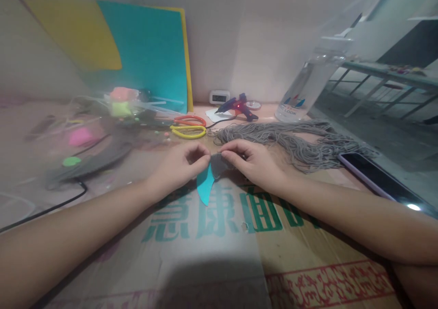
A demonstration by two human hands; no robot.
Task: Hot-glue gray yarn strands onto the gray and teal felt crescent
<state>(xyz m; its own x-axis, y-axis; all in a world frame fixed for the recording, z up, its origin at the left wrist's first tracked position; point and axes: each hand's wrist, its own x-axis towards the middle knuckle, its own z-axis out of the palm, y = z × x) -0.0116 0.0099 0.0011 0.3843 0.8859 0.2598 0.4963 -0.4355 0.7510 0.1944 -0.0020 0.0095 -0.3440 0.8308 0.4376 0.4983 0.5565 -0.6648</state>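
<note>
My left hand (179,165) and my right hand (251,161) meet over a flattened cardboard box (219,254), fingers pinched together. Between them they hold a small teal foam piece (205,186), pointed at its lower end, with grey yarn wrapped around its top (219,164). A long bundle of grey yarn (294,138) lies just behind my right hand and trails to the right.
Red and yellow scissors (188,126) and a glue gun (237,107) with a red light lie behind. Teal and yellow foam sheets (150,54) lean on the wall. A phone (379,179) lies right, a plastic bottle (304,90) behind it. Blurred craft clutter and a black cable (51,206) sit left.
</note>
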